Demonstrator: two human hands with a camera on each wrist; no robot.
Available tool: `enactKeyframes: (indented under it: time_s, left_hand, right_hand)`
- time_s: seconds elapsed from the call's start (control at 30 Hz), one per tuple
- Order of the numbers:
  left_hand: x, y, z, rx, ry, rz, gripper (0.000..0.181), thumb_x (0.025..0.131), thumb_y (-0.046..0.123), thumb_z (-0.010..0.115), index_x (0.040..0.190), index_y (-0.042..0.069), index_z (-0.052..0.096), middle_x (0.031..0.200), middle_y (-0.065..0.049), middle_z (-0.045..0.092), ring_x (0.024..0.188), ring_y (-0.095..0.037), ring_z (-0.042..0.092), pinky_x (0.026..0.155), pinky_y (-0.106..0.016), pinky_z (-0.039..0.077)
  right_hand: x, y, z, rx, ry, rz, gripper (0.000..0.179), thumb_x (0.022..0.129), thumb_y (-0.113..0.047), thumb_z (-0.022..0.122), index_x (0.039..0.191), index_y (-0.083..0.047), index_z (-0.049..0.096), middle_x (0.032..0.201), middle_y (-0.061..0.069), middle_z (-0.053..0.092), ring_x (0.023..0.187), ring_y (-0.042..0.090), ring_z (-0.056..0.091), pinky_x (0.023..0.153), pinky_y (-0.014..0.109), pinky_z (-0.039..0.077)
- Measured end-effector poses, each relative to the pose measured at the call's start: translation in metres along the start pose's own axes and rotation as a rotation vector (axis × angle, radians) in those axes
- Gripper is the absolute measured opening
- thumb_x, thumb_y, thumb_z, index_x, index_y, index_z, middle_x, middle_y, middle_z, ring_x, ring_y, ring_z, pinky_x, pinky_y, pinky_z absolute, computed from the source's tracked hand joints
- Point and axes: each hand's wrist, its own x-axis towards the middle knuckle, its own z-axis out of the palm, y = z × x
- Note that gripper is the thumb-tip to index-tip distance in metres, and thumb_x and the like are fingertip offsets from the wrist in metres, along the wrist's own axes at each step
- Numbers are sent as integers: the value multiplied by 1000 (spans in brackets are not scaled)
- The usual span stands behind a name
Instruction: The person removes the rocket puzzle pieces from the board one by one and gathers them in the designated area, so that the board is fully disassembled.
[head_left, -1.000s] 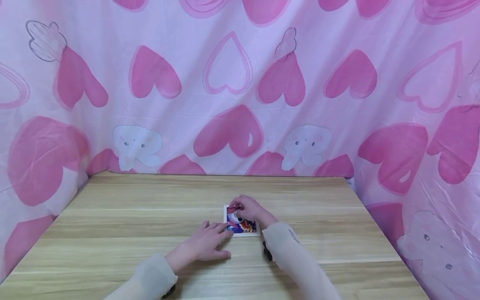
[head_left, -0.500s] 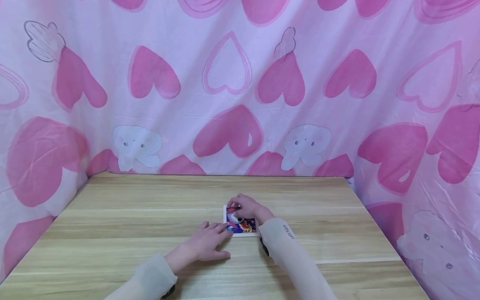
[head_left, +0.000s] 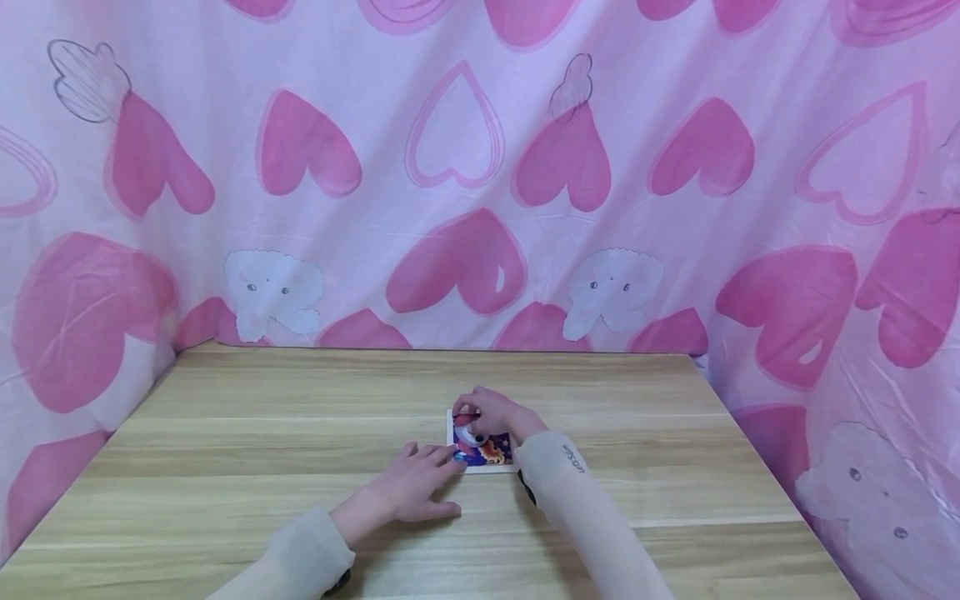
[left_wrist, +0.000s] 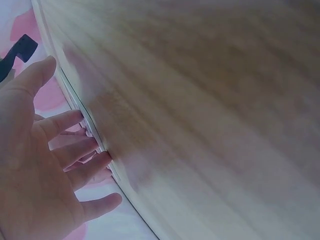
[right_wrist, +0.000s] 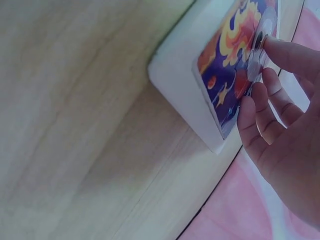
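A small board with a white border and a colourful picture (head_left: 491, 452) lies flat on the wooden table. Purple, orange flame shapes and stars show on its printed face (right_wrist: 220, 90). My left hand (head_left: 416, 485) rests on the table at the board's left side, its fingers spread and fingertips touching the near left edge; in the left wrist view the left hand (left_wrist: 45, 165) is palm-on. Over the upper left of the picture, my right hand (head_left: 497, 412) has bent fingers, and fingertips and thumb touch a round whitish part (right_wrist: 254, 65). Whether that part is a loose piece is unclear.
The wooden table (head_left: 300, 400) spreads around the board on all sides. Behind and beside it hangs a pink curtain with hearts (head_left: 457, 258). A dark strap (head_left: 527, 487) sits under the right cuff.
My right forearm and wrist have shifted slightly left and up, while the right fingertips stay near the same part of the picture. The left hand and the board have not moved.
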Motion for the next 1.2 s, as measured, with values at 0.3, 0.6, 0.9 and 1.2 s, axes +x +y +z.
enactKeyframes:
  time_s: [0.3,0.6,0.9,1.2]
  left_hand:
    - [1,-1,2,18,2,-1,63,78,57,51,126,16,47,133,-13,39,119,-32,36,92,-58,25]
    - [1,-1,2,33,3,-4,63,78,57,51,126,17,47,133,-13,39,118,-32,37,91,-57,26]
    - [0,1,1,10,-18,-22,66,78,58,52,128,16,46,135,-13,36,119,-33,35,91,-58,25]
    - [1,1,1,6,-25,-35,66,77,58,52,127,17,47,134,-13,37,119,-32,35,91,-58,25]
  right_hand:
    - [-1,-4,-2,-71,-8,6,29,81,-10,61,105,-26,58,92,-4,45,83,12,46,78,30,40]
    - [1,-5,-4,-101,6,-2,30,77,-9,63,103,-24,60,88,-4,47,80,12,47,75,29,41]
    - [0,-6,-4,-63,-12,20,30,75,-9,65,101,-23,58,91,-2,46,82,14,47,74,30,41]
    - [-1,-6,-4,-34,-10,29,30,76,-11,65,103,-24,58,93,-2,46,84,14,47,75,30,41]
